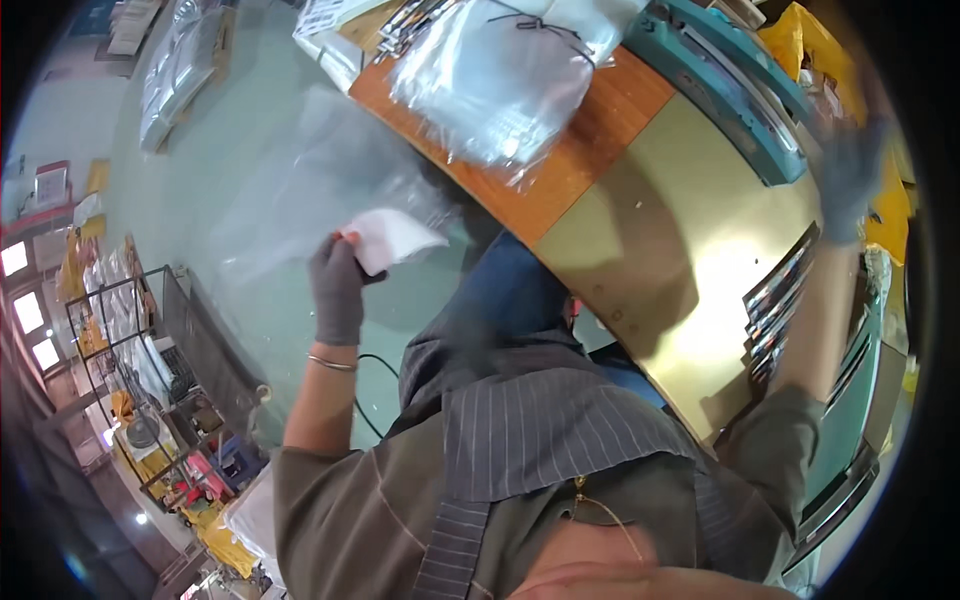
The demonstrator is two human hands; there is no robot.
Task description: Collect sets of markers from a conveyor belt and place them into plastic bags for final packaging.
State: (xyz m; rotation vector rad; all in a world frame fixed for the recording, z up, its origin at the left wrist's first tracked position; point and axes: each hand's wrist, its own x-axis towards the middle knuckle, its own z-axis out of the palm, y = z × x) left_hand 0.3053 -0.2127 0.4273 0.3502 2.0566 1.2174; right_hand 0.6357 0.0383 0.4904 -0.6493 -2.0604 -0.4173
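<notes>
My left hand (340, 285), in a grey fingertip-less glove, is closed on a small white sheet (402, 238) over the floor, left of the table. A large clear plastic bag (310, 185) hangs at the same hand, its edges faint and smeared; how it is held I cannot make out. At the far right my right hand (850, 185), also gloved in grey, reaches past the table. Motion blurs its fingers, so whether it grips anything does not show. Near it are a teal sealing machine (725, 90) and a yellow plastic bag (888, 225).
A stack of clear plastic bags (495, 85) lies on the table's wooden part (600, 150). Colourful printed strips (780, 305) rest along the brassy tabletop's (660, 260) right edge. Shelving with goods (150, 370) stands at left. Wrapped bundles (185, 75) lie on the floor.
</notes>
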